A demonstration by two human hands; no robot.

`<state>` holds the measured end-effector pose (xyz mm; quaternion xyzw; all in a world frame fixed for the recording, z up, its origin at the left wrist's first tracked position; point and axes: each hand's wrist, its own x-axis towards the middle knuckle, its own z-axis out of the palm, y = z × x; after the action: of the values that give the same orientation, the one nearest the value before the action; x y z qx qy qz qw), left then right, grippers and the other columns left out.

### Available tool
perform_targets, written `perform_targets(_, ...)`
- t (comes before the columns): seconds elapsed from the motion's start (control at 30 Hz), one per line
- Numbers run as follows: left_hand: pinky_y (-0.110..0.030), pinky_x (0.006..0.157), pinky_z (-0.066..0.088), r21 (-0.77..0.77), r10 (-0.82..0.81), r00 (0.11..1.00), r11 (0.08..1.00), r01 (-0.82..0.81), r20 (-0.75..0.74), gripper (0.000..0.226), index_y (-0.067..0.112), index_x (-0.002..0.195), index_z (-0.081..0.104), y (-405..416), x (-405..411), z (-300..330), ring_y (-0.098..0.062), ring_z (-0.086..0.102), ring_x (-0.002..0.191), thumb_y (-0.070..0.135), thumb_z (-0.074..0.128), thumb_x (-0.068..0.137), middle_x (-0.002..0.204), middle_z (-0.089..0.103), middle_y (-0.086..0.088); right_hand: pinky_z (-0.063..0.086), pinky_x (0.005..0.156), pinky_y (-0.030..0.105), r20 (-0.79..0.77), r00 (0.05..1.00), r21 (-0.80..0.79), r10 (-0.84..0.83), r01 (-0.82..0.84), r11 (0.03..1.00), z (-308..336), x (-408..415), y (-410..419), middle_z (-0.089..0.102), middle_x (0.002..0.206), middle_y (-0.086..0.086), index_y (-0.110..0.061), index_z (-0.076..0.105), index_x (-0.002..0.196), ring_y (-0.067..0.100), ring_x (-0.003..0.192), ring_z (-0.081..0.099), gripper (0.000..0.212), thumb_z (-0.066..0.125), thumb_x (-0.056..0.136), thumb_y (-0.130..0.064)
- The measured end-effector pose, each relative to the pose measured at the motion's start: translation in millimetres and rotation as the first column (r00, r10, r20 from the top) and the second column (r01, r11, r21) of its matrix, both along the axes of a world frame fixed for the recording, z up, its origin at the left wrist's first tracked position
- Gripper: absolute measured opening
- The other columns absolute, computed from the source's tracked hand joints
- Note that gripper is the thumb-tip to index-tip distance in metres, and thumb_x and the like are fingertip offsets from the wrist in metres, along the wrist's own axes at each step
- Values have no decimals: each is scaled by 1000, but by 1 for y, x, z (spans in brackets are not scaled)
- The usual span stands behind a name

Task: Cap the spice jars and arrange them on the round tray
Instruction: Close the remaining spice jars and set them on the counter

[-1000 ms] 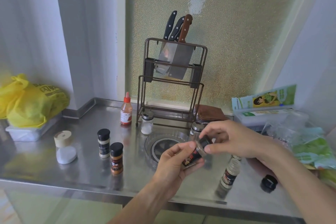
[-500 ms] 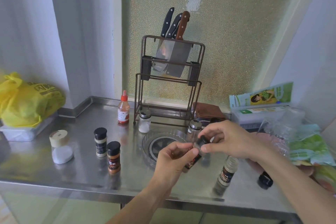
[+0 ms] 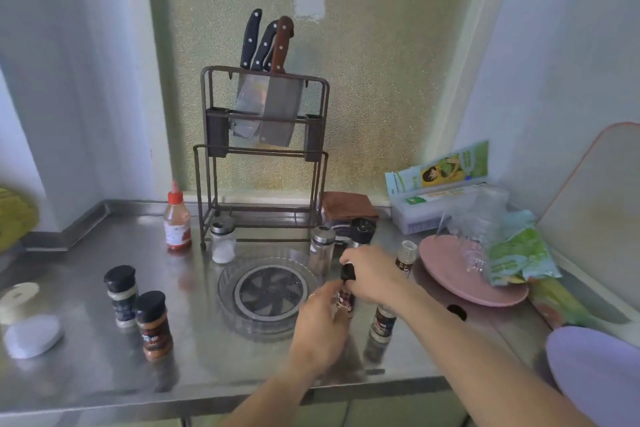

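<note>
My left hand (image 3: 320,324) grips a small spice jar (image 3: 346,298) with a dark label, held upright just right of the clear round tray (image 3: 227,288). My right hand (image 3: 372,274) pinches the jar's black cap (image 3: 347,272) on its top. Two black-capped jars (image 3: 121,295) (image 3: 154,324) stand at the left. Under my right forearm is another labelled jar (image 3: 382,321), top hidden. An uncapped jar (image 3: 406,255) stands behind my right hand. A loose black cap (image 3: 456,311) lies on the counter at the right.
Knife rack (image 3: 265,156) at the back with a red-capped sauce bottle (image 3: 177,218), a salt shaker (image 3: 223,241), a metal-lidded jar (image 3: 322,248) and a black grinder (image 3: 362,229). Pink plate (image 3: 446,274) with plastic bags at the right. White items (image 3: 33,336) at the left.
Both hands moved down and away toward the counter with the jar. The jar went from tilted to upright, with the cap now on top of it.
</note>
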<state>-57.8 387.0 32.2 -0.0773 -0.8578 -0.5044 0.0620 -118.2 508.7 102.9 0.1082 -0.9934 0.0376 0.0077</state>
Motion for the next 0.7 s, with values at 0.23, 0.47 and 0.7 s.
perform_targets(0.23,-34,104,50,3,69,995,998,-69,-77,44,21,134,59,2,3,4,-11,61,118,7,60,92,130,66,5,54,92,40,-52,998,-158,-21,13,987,11,8,30,69,127,7,-22,61,132,28,118,64,51,73,83,-31)
perform_targets(0.47,-17,90,50,28,85,934,996,-81,-347,29,23,114,66,23,6,42,0,62,101,8,68,89,108,65,11,53,94,37,-110,957,-232,-268,237,943,41,23,140,74,118,2,-22,69,121,25,109,68,29,66,92,-24)
perform_targets(0.7,-20,92,49,82,-28,971,995,49,-237,27,28,115,62,83,12,49,6,60,103,19,69,91,109,64,16,45,105,34,141,958,44,-250,247,968,-24,30,185,57,145,3,-22,55,142,26,131,54,53,66,90,-25)
